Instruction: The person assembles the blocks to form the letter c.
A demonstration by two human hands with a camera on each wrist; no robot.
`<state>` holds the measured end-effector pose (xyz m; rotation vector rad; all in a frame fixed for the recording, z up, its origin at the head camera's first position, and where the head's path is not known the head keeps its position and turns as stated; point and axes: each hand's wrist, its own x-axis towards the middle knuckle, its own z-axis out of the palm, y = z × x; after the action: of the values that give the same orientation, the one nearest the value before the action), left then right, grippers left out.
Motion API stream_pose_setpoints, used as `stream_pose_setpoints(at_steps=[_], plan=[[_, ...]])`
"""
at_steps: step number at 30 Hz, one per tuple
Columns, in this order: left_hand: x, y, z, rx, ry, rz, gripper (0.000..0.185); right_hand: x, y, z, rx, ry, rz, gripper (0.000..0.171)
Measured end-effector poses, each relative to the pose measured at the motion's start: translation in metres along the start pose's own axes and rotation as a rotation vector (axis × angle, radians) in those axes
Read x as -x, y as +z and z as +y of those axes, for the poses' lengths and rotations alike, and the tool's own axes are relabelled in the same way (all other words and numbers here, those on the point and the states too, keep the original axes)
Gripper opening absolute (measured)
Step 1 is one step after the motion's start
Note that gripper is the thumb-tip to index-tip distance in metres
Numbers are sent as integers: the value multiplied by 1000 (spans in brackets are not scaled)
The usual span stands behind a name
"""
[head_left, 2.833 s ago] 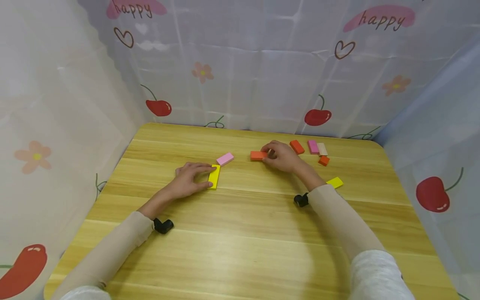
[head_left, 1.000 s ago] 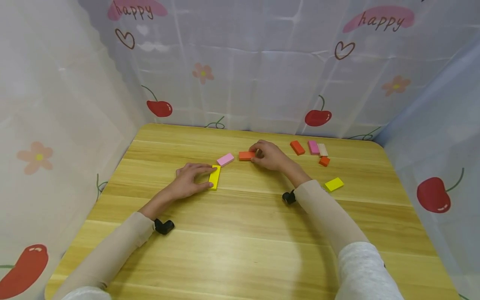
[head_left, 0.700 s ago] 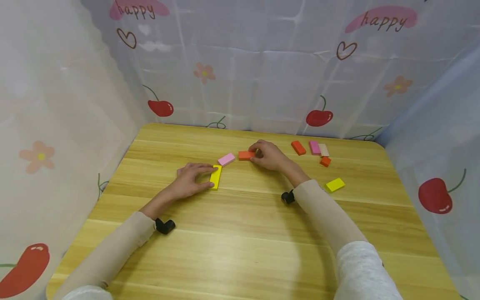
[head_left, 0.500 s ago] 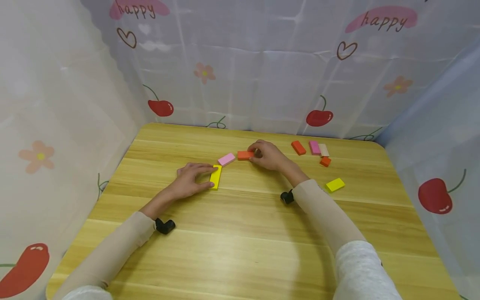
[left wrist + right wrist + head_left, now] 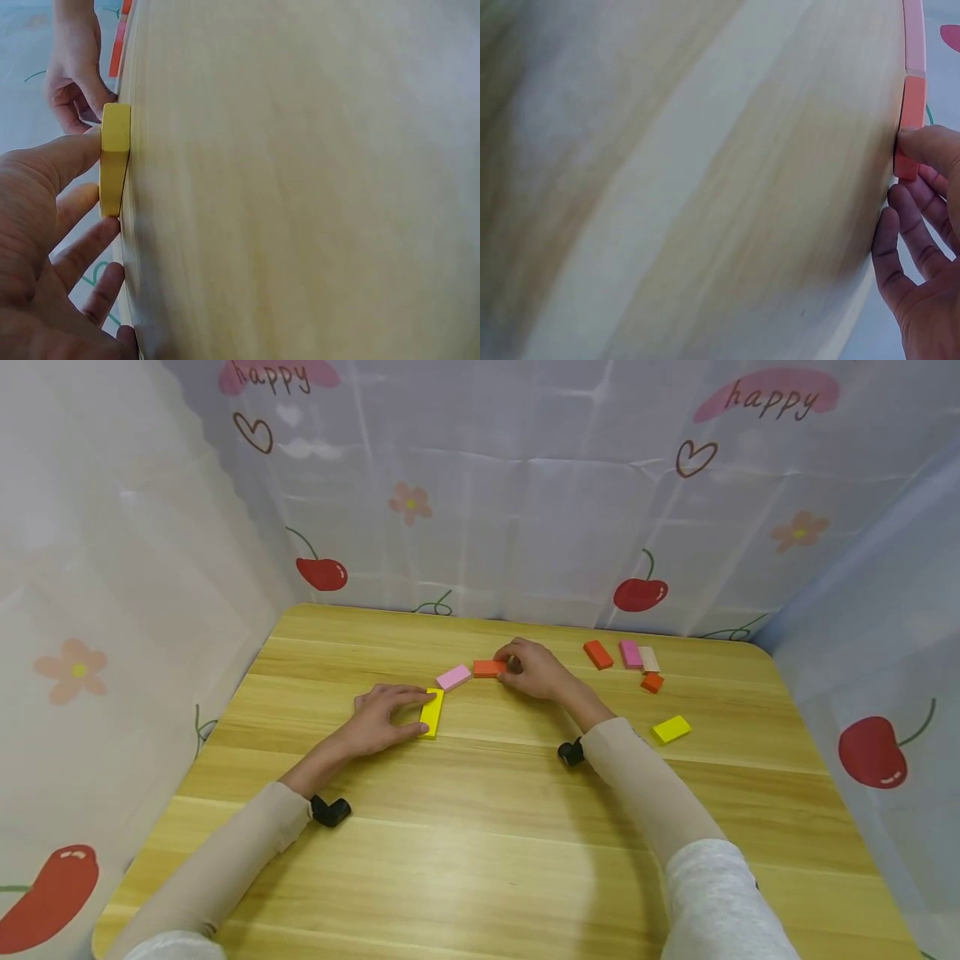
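On the wooden table my left hand (image 5: 378,718) holds a long yellow block (image 5: 431,712) lying flat, thumb at the near end and forefinger at the far end. The left wrist view shows the same yellow block (image 5: 115,157) against the thumb and fingers. My right hand (image 5: 540,670) pinches the right end of an orange block (image 5: 486,669) between thumb and fingers. A light pink block (image 5: 453,677) lies slanted between the two, close to the yellow one's far end. In the right wrist view the orange block (image 5: 911,105) meets the pink block (image 5: 915,37) end to end.
Toward the table's (image 5: 480,860) back right lie a red-orange block (image 5: 598,654), a pink block (image 5: 630,654), a pale wood block (image 5: 648,659) and a small orange block (image 5: 652,682). Another yellow block (image 5: 671,729) lies nearer. A printed curtain (image 5: 510,510) hangs behind the table.
My right hand has slid the orange block leftward along the table, up to the light pink block. The left hand stays at the yellow block.
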<state>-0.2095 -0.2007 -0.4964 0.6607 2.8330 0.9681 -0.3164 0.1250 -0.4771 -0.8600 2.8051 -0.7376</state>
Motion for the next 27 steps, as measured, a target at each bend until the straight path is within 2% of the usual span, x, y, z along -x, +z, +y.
stream_pose_setpoints(at_steps=[27], plan=[[0,-1,2,-1,-10,-1,55,-2,3,-1,-15,-18,8,35]])
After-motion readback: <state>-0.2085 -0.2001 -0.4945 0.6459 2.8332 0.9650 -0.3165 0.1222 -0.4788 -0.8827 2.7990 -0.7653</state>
